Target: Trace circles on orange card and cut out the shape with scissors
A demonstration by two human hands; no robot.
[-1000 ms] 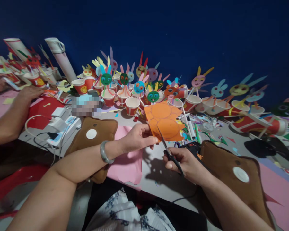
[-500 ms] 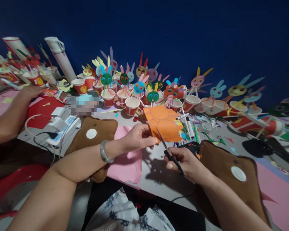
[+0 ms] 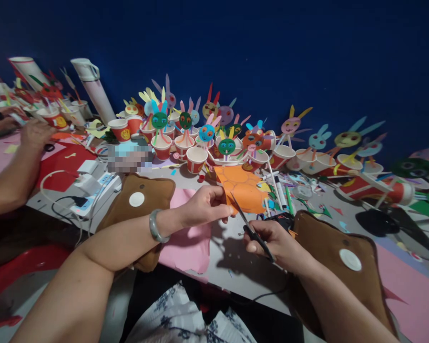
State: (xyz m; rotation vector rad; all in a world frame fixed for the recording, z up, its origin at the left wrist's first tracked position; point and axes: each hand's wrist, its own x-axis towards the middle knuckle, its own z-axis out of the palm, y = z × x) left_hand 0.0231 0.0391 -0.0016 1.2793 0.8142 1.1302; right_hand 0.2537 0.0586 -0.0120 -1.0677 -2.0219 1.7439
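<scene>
Pinched at its left edge, a sheet of orange paper (image 3: 245, 188) with curved outlines drawn on it is held by my left hand (image 3: 209, 207) above the table. A bracelet sits on that wrist. My right hand (image 3: 271, 240) is closed around the black handles of a pair of scissors (image 3: 252, 229). Their blades point up and left and reach the lower edge of the orange paper, close to my left fingertips. Whether the blades are parted is hard to see. Pink paper (image 3: 188, 238) lies below my left forearm.
Paper cups (image 3: 196, 159) with colourful paper rabbit heads (image 3: 207, 134) line the back. Two brown cushion-like pads (image 3: 143, 195) flank me. A power strip (image 3: 98, 190) with cables lies left, beside another person's arm (image 3: 16, 183). Markers (image 3: 280, 190) and paper scraps lie right of the orange sheet.
The orange paper has tilted flatter and dropped slightly, still in my left hand. My right hand with the scissors has barely moved. At left, the other person's hand has shifted left.
</scene>
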